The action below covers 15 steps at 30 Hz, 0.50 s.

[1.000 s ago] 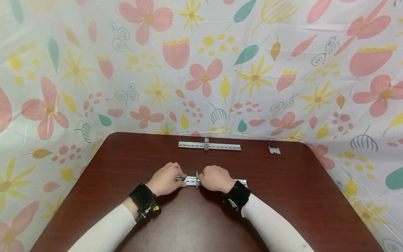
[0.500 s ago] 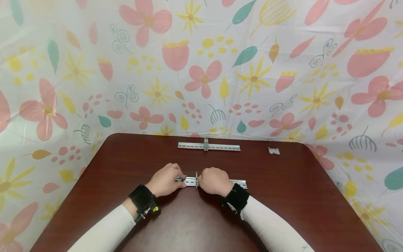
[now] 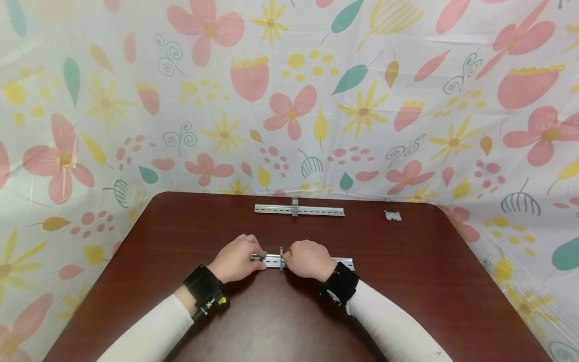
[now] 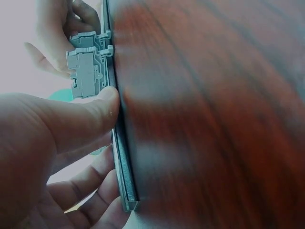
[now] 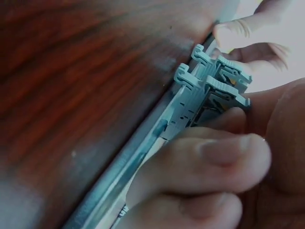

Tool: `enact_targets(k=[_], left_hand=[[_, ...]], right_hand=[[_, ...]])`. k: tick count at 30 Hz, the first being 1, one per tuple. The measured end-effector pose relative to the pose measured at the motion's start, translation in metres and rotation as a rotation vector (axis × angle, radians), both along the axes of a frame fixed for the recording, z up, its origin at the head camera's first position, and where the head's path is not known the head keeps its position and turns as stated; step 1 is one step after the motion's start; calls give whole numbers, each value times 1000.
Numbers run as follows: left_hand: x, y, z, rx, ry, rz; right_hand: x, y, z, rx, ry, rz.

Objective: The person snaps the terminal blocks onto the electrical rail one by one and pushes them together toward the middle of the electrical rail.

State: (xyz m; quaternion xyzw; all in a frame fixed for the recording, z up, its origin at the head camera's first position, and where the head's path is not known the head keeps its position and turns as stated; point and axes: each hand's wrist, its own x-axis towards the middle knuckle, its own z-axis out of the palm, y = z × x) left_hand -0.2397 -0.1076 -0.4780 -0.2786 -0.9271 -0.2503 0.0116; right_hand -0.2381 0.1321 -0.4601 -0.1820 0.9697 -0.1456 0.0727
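Note:
A slotted metal DIN rail (image 3: 273, 261) lies across the middle of the table. My left hand (image 3: 238, 259) grips its left part, thumb along the near edge and fingers on the far side in the left wrist view. Two grey terminal blocks (image 4: 86, 71) sit side by side on the rail, just right of that thumb. My right hand (image 3: 309, 259) has its fingers curled at the right side of these blocks, a fingertip against the nearer terminal block (image 5: 188, 107) in the right wrist view. It covers part of the rail, whose right end shows beyond the hand.
Farther back lies a second DIN rail (image 3: 318, 211) with a cluster of terminal blocks (image 3: 295, 207) near its middle. A loose terminal block (image 3: 392, 216) lies at the back right of the brown table (image 3: 181, 221). A flower-print curtain (image 3: 289, 146) hangs behind the table.
Both hands keep their places on the rail and at the blocks. Only a slight shift of the whole head view shows.

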Motion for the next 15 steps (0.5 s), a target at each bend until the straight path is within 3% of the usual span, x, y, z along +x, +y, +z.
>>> enact_targets(k=[9,15], left_hand=[[-1,-1,-3,-9,5,-4],[-2,-1,-3,-12,7,-7]], right_hand=[[8,2,10,-17,21,8],[5,6,16,-39,23,15]])
